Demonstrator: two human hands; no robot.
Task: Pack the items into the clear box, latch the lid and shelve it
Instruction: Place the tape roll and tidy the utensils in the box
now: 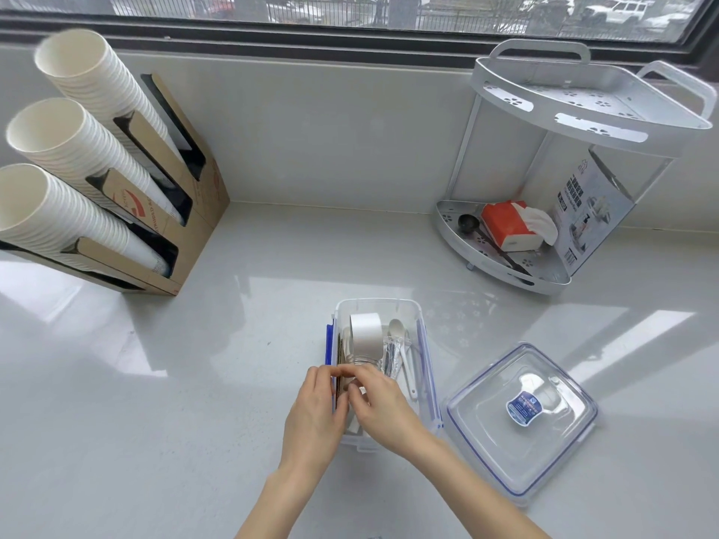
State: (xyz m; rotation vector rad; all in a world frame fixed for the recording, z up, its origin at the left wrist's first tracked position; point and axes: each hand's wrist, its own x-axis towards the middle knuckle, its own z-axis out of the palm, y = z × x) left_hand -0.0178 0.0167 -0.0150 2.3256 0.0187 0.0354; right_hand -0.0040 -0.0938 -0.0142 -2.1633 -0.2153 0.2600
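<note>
The clear box [375, 306] with blue latches stands open on the white counter, in front of me. Inside lie a white paper cup [365, 331] on its side, white plastic spoons [400, 340], a wrapped cutlery pack [390, 355] and a clear plastic cup [363, 361]. A thin stack of brown sleeves [341, 354] stands along the box's left wall. My left hand [315, 414] and my right hand [383, 408] meet over the near left part of the box, fingers pinching the brown stack. The clear lid [521, 422] lies flat to the right of the box.
A cardboard holder [186, 212] with three stacks of paper cups stands at the back left. At the back right is a white two-tier corner shelf [583, 110]; its lower tier holds a tissue pack [509, 227], a black scoop [467, 223] and a printed box [587, 215].
</note>
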